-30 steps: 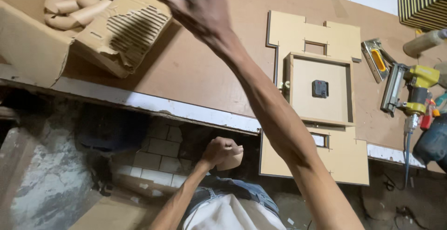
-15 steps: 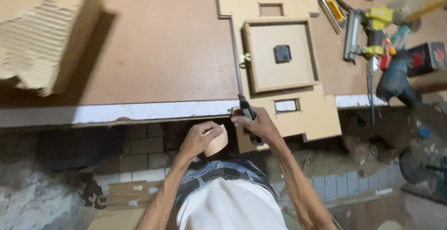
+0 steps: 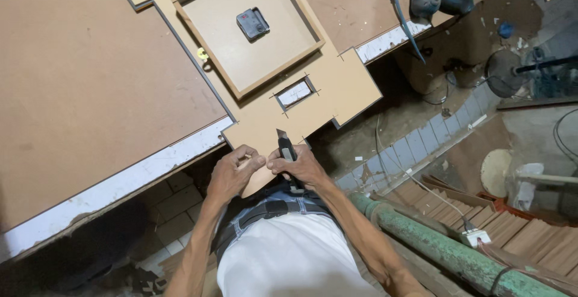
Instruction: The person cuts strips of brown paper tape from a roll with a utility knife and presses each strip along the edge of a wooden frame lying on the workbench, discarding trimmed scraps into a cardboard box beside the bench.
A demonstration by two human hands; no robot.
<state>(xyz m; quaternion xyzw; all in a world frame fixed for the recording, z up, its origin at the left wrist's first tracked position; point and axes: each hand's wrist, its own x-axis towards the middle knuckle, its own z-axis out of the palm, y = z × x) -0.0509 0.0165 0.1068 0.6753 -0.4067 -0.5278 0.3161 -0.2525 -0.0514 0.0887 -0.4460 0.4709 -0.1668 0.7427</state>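
A black-handled utility knife (image 3: pixel 286 146) (short blade up) sits gripped in the right hand (image 3: pixel 299 166) at the near edge of a smooth tan fibreboard cutout (image 3: pixel 337 83). The left hand (image 3: pixel 233 172) pinches a small rounded tan piece (image 3: pixel 260 179) beside it. Farther off, a shallow square wooden frame (image 3: pixel 248 32) holds a black clock movement (image 3: pixel 253 23).

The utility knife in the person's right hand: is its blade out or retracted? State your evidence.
Out. The utility knife in the right hand shows a pointed blade tip beyond its dark body, over the cut board.
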